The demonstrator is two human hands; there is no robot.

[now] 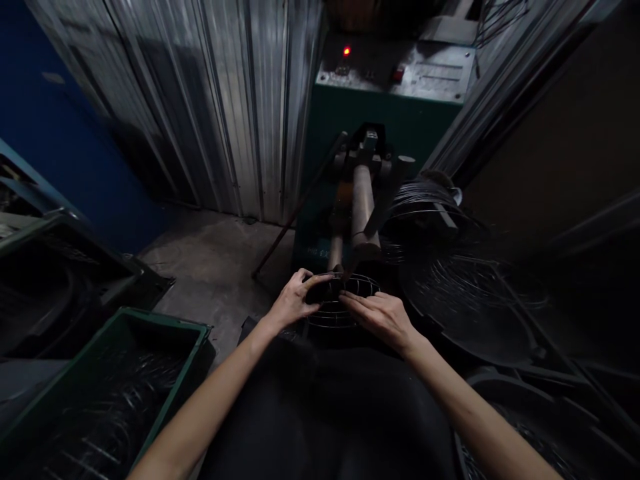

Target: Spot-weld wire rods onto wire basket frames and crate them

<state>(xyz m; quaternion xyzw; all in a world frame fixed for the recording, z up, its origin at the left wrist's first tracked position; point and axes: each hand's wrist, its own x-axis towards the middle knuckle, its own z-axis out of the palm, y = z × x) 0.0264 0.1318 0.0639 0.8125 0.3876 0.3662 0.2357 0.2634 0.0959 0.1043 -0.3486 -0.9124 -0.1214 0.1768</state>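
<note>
At the near left stands one green crate (120, 373) with dark wire pieces lying in it, and a second dark bin (60, 280) sits just beyond it on the floor. The person's two bare forearms reach forward from the near edge and converge at the middle. The left hand (295, 300) is curled, its fingers bent over the left rim of a round wire guard (345, 300), the thumb pressing the dark part at its top. The right hand (383, 319) lies flatter, palm down, fingers stretched leftward and resting on the right rim of the same guard. Both hands touch it; neither is fully closed. The guard sits in the middle, directly below one machine arm (363, 200) that comes down from a green machine (390, 93) at the far centre, where one red light (346, 51) glows. To the right, a stack of dark wire guards (465, 293) lies near the right hand.
</note>
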